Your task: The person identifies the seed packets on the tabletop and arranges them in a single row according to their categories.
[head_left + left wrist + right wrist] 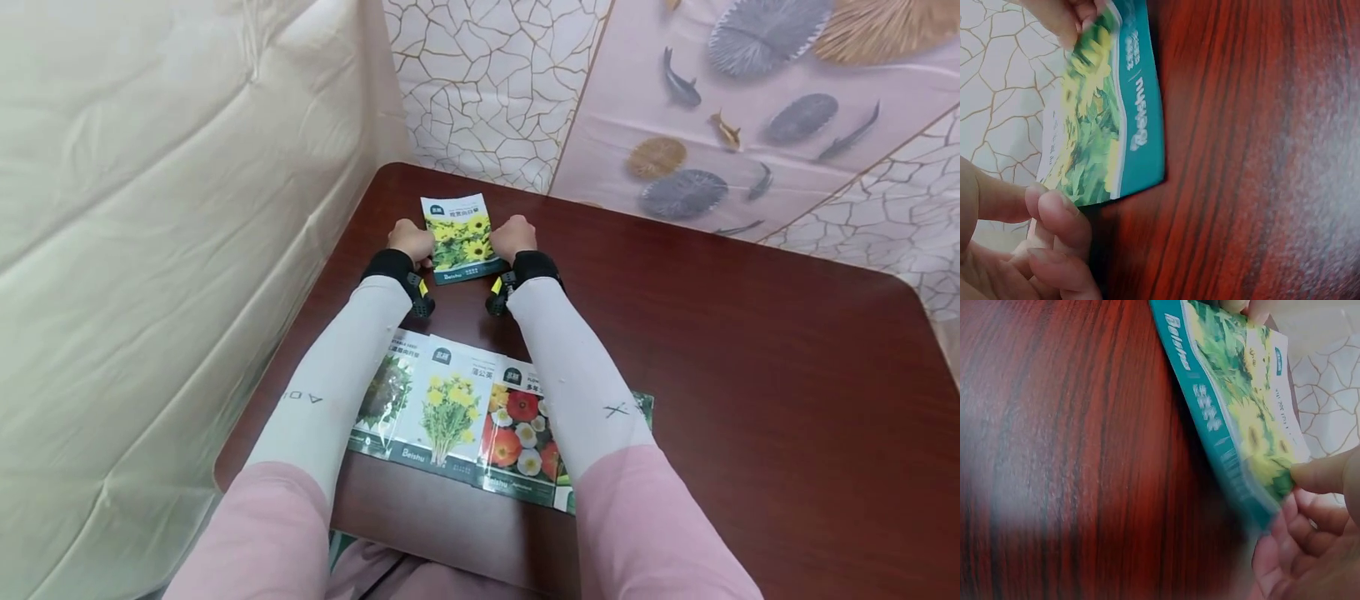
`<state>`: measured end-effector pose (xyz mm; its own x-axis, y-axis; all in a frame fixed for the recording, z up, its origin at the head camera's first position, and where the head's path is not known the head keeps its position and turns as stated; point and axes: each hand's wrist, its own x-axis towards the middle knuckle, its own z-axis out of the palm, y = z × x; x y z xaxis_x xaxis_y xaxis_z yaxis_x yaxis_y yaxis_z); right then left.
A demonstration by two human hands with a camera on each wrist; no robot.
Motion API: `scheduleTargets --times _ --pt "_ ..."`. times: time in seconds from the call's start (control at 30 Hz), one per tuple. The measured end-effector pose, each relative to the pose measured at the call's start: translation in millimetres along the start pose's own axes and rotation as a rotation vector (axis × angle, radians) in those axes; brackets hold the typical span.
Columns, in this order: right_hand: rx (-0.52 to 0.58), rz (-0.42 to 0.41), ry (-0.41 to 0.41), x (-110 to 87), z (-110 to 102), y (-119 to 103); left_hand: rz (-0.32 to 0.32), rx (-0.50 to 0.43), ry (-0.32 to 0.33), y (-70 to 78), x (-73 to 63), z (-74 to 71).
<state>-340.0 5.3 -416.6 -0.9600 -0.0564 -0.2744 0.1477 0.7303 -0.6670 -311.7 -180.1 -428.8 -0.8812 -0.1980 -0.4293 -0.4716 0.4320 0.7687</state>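
Note:
Both hands hold one seed packet [459, 237] with yellow flowers and a teal bottom band, near the far left part of the table. My left hand [412, 242] pinches its left edge between thumb and curled fingers. At the opposite edge, my right hand [513, 237] pinches with the thumb on the printed face. In the left wrist view the packet [1094, 119] bows slightly, its lower edge close over the wood. The right wrist view shows the teal band of the packet [1200, 406] slanting, blurred at the corner by the right fingers [1319, 515].
Nearer the body lies a row of seed packets: a sunflower one [386, 396], a dandelion one [450, 408], a red-and-white flower one [521, 433], and a green one [646, 408] partly under the right arm. The dark red table [750, 400] meets a draped wall [187, 208] at left.

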Motion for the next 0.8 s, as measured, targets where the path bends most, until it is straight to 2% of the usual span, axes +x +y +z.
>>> scheduleTargets --times 0.1,0.2,0.4,0.5,0.63,0.67,0.7,0.8 --pt "0.038 -0.049 -0.002 -3.2 -5 3 0.021 -0.041 -0.043 -0.2 -2.5 -1.3" --pt "0.099 -0.088 -0.042 -10.4 -15 8 0.065 -0.092 -0.078 0.2 -9.6 -3.5" --pt "0.258 -0.134 -0.074 -30.6 -39 25 0.195 -0.133 -0.131 1.1 -35.0 -9.6" --pt "0.349 -0.180 -0.076 -54.6 -51 36 0.255 -0.186 -0.173 1.2 -58.6 -9.4" --pt "0.424 -0.246 -0.098 -106.7 -64 55 0.334 -0.250 -0.248 0.0 -104.1 -7.5" --pt "0.461 -0.282 -0.120 -110.0 -61 73 0.358 -0.253 -0.264 -0.6 -116.4 -7.1" --pt "0.452 -0.298 -0.134 -125.2 -63 79 0.378 -0.259 -0.282 -1.2 -128.8 -6.4" --pt "0.457 -0.369 -0.142 -141.8 -52 135 0.433 -0.259 -0.333 -4.2 -163.0 -3.0"
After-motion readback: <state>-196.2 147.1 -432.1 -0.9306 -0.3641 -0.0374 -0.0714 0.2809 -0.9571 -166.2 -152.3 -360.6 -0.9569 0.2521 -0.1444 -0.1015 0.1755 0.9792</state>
